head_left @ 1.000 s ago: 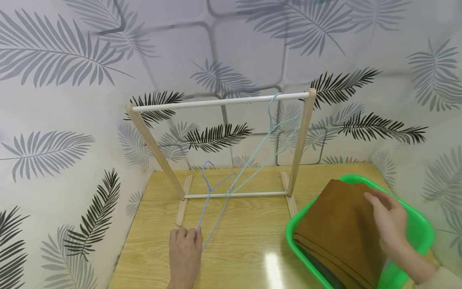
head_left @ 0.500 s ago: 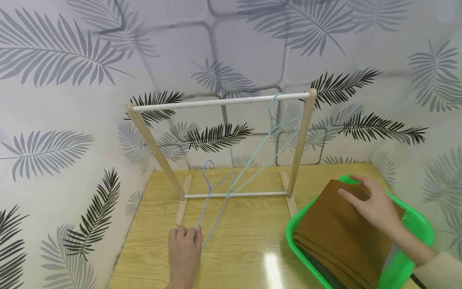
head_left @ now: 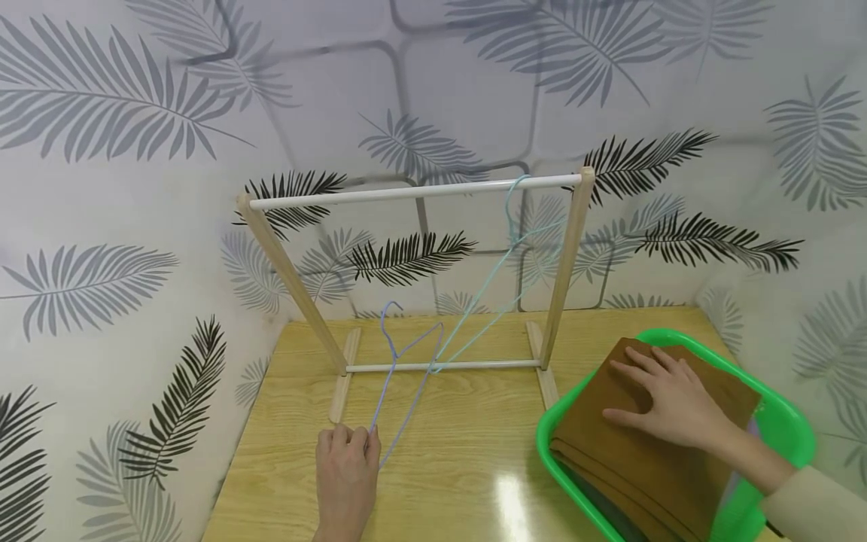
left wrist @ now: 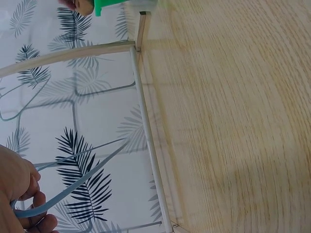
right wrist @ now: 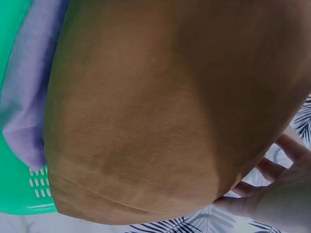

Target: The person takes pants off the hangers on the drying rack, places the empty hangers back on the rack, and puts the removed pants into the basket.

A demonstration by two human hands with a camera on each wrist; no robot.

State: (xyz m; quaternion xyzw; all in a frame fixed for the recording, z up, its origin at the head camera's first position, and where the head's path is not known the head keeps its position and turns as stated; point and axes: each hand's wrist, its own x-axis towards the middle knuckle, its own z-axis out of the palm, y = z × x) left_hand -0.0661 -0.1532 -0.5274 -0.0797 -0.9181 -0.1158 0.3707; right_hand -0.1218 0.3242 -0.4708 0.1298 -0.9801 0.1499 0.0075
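Observation:
My left hand (head_left: 347, 478) grips one end of a purple-blue wire hanger (head_left: 384, 391), its hook pointing up and away from me. In the left wrist view the fingers (left wrist: 34, 204) curl around the hanger's wire. At the right, a brown folded cloth (head_left: 630, 467) lies on top of a pile in a green basket (head_left: 789, 436). Over that cloth my right hand (head_left: 673, 403) is spread, fingers extended along its upper part. The right wrist view shows those fingertips at the cloth's edge, with a purple cloth (right wrist: 29, 92) beside it.
A wooden rack with a white top bar (head_left: 406, 193) stands at the back of the table (head_left: 440, 467). From that bar's right part hangs a turquoise hanger (head_left: 484, 282), angled down to the left. A leaf-patterned wall (head_left: 467, 90) rises behind.
My right hand has moved left from the basket's right side and come over the brown cloth, its fingers spreading out. The left hand stays in place with the purple-blue hanger.

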